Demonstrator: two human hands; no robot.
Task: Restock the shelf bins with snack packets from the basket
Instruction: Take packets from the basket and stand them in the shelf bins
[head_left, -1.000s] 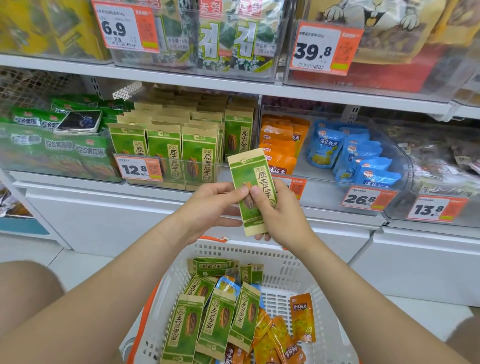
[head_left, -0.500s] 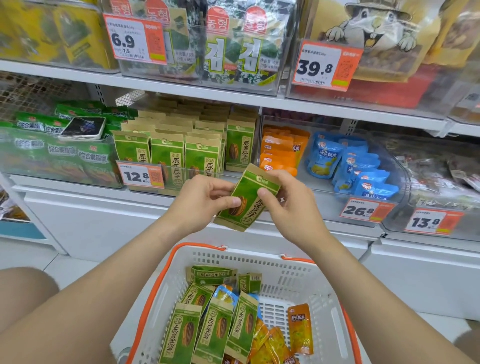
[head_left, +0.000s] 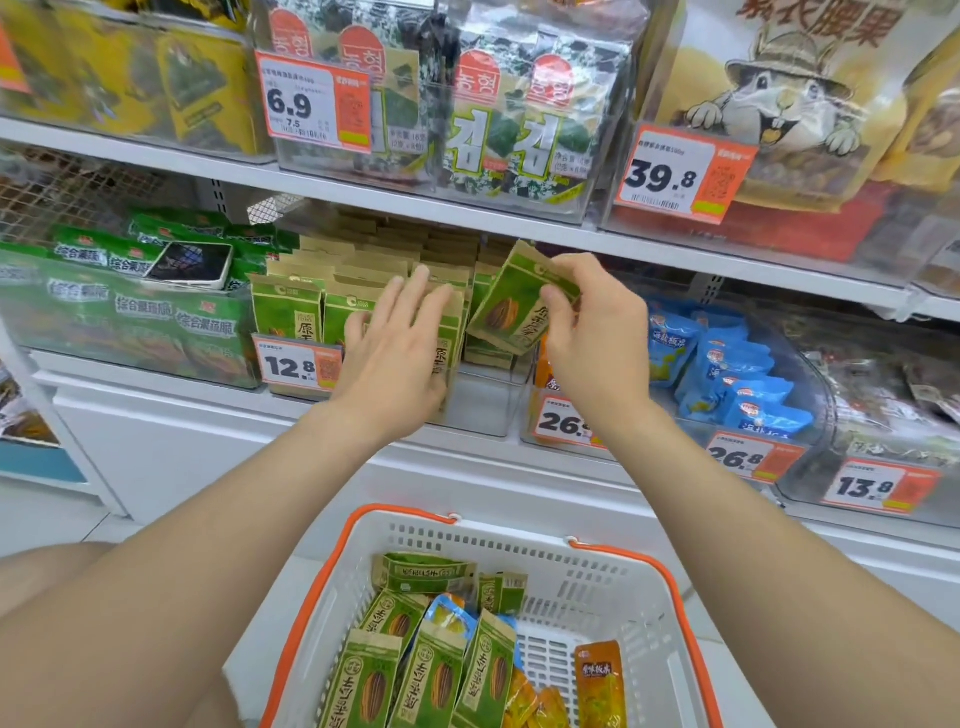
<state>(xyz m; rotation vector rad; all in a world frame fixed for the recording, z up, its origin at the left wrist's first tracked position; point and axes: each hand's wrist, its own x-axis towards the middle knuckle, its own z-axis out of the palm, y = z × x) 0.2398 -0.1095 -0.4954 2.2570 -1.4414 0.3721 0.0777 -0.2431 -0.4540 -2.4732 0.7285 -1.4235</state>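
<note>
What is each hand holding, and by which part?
The right hand pinches the green paper seed packet by its top end; the left hand holds nothing, pressing shelved packets.

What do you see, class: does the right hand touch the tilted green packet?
Touching. The head view shows the right hand pinching the tilted green packet by its corner.

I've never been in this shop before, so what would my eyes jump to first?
Right in the middle, the right hand pinches a tilted green packet at the shelf, while the left hand lies flat against the row of packets standing in the bin. Below them sits a white basket with orange handles, holding more packets. Up on the right, a big orange price tag reads 39.8.
</note>
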